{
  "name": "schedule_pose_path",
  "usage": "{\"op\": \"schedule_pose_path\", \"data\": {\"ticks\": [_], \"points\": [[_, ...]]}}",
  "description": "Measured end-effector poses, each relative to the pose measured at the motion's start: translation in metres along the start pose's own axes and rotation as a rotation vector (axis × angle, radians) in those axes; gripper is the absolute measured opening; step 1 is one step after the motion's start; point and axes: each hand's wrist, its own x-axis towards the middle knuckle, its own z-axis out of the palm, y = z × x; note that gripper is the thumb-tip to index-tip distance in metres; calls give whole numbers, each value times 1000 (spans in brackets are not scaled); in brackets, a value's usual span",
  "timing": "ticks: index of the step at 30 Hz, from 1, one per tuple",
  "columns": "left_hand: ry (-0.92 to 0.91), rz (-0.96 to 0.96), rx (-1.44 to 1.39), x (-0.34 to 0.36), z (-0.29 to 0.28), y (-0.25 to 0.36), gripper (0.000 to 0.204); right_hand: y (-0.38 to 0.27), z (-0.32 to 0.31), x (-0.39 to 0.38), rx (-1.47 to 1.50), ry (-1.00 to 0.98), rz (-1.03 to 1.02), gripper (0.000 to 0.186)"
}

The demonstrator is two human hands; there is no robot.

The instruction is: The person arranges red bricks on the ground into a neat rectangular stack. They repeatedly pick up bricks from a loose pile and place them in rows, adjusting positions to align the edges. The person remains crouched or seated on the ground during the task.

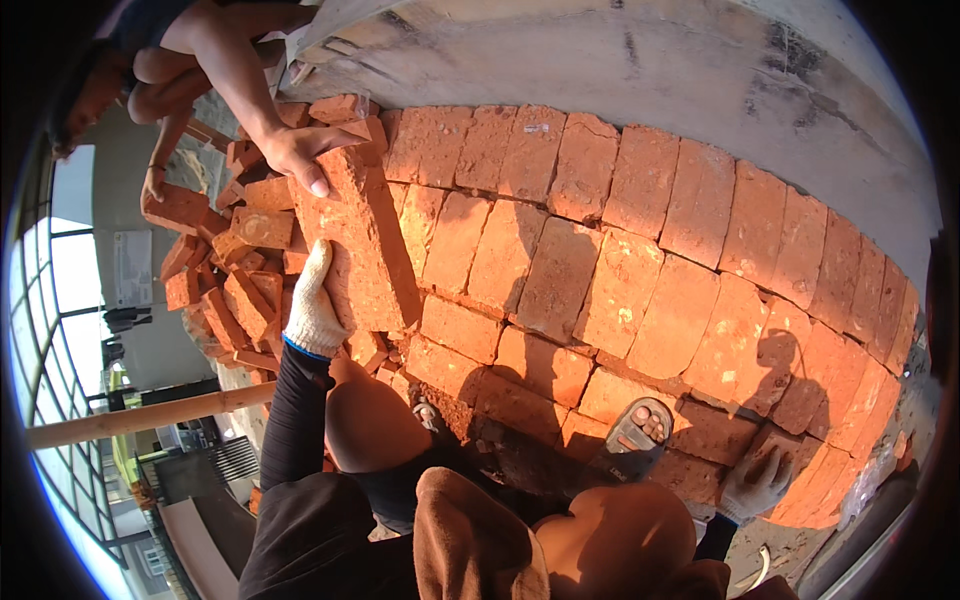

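Note:
My left hand, in a white knitted glove with a blue cuff, grips the lower left edge of an orange-red brick. A co-worker's bare hand holds the same brick near its upper end, so both hands are on it. My right hand, also gloved and in shadow, rests at the lower right against the stacked bricks. Its fingers lie stretched over a brick's surface. The stack is laid in close rows, several bricks long.
Loose bricks lie heaped at the left, where the co-worker's other hand touches one. A grey wall stands behind the stack. A bamboo pole crosses at left. My sandalled foot is on the bricks.

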Motion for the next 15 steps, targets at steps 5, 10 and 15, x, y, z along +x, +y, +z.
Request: {"op": "schedule_pose_path", "data": {"ticks": [5, 10, 15], "points": [[-301, -168, -205, -14, 47, -11, 45, -5, -3, 1, 66, -53, 95, 65], [-19, -10, 79, -36, 61, -61, 31, -74, -33, 70, 183, 37, 396, 68], [-303, -352, 34, -86, 75, -92, 35, -245, -71, 170, 1302, -698, 454, 101]]}}
